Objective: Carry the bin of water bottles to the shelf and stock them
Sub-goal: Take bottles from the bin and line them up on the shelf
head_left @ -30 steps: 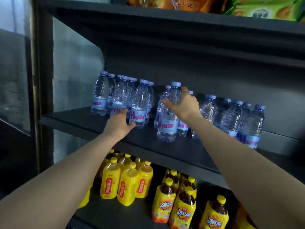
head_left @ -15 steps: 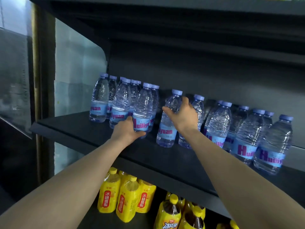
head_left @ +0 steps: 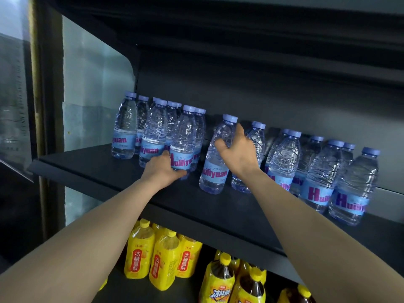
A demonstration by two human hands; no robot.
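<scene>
Clear water bottles with blue labels and caps stand on the dark shelf (head_left: 207,206). My left hand (head_left: 162,169) grips the base of the front bottle (head_left: 182,136) in the left cluster (head_left: 124,132). My right hand (head_left: 238,154) wraps a single bottle (head_left: 215,171) in the middle, thumb on its front and fingers behind; this bottle leans slightly right and its base is on the shelf. A second cluster of several bottles (head_left: 317,171) stands to the right. The bin is out of view.
Below the shelf stand yellow drink bottles (head_left: 166,263) and darker tea bottles (head_left: 218,281). A glass side panel (head_left: 91,95) closes the shelf's left end. The underside of the shelf above (head_left: 240,29) hangs well over the bottle caps.
The view has shifted so the shelf sits lower and nearer. Both hands stay on the same bottles; the middle bottle now leans a little in my right hand.
</scene>
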